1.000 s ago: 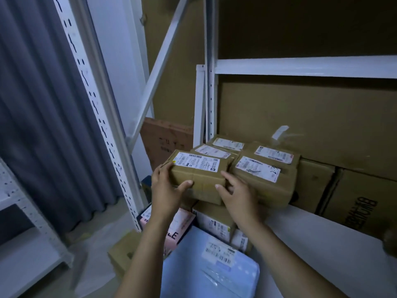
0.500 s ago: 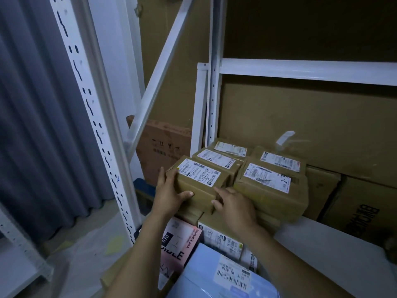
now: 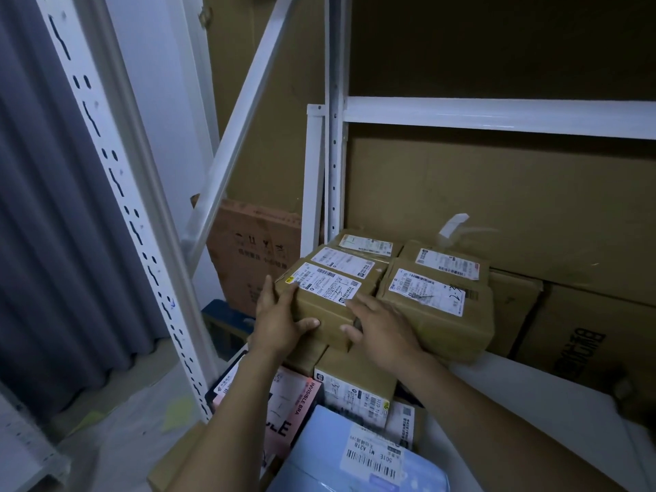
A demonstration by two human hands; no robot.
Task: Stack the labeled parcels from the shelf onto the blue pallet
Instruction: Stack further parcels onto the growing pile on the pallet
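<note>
We hold the front parcel (image 3: 324,308) between our left hand (image 3: 280,323) and right hand (image 3: 385,330), each curled round one end, atop a stack (image 3: 355,379) by the pallet (image 3: 225,316); several look placed, this one unsettled.

front parcel (image 3: 324,296): left hand (image 3: 280,321) grips left end, thumb on front face. right hand (image 3: 385,330) holds right end, fingers (image 3: 359,302) apparently wedged against neighbouring parcel (image 3: 438,308), dim light. labelled parcels (image 3: 344,259) behind, more stacked below.
</note>
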